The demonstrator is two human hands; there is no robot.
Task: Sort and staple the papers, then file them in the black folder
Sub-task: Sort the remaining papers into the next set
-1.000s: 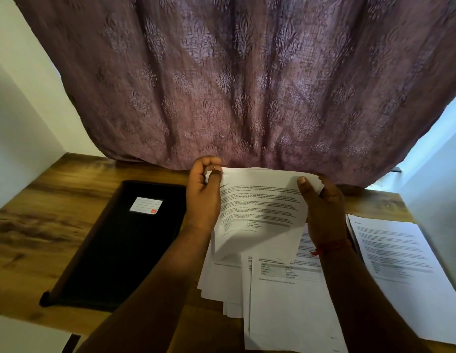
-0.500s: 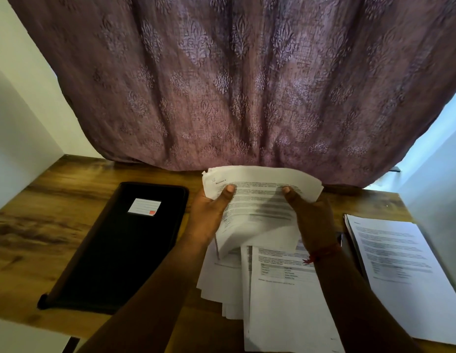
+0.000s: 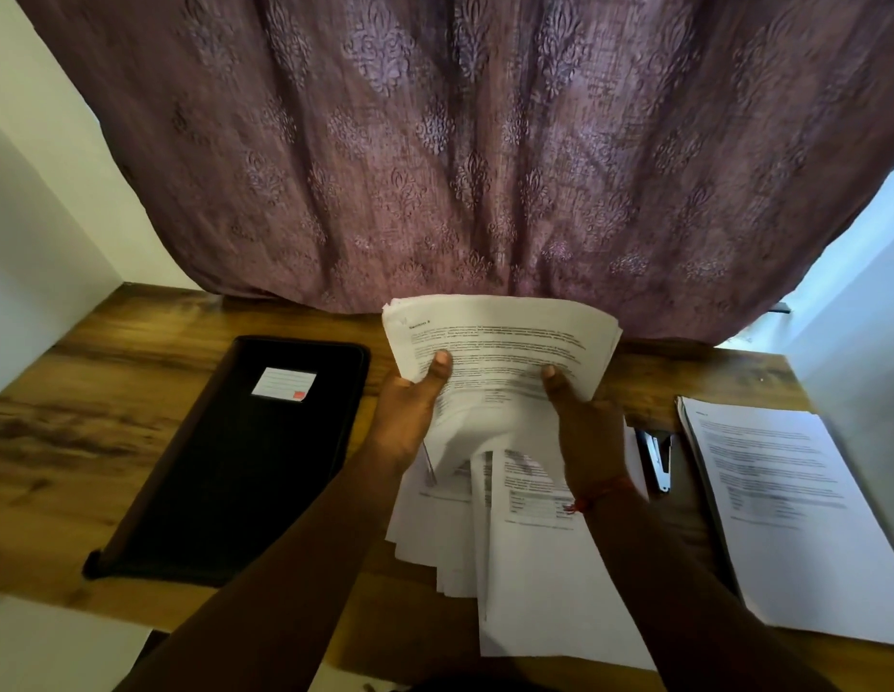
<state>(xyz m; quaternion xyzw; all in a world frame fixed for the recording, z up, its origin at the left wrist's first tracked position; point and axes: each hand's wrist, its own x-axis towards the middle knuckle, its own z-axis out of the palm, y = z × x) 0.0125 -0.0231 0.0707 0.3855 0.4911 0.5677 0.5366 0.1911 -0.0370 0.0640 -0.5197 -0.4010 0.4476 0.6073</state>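
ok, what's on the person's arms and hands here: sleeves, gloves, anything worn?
Both forearms are bare, with no sleeves in view and no gloves. The right hand has a thin red thread band at the wrist. The left hand and its wrist show nothing worn. No rings visible on the fingers.

I see both hands, left hand (image 3: 410, 407) and right hand (image 3: 582, 422), gripping a sheaf of papers (image 3: 500, 342) over the desk (image 3: 85, 417), folder (image 3: 245, 457) alongside, possibly a stapler (image 3: 657, 454).

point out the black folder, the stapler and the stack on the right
black folder (image 3: 225, 472), head view, middle of its closed cover
stapler (image 3: 657, 459), head view, its metal body
right stack (image 3: 794, 516), head view, middle of the top sheet
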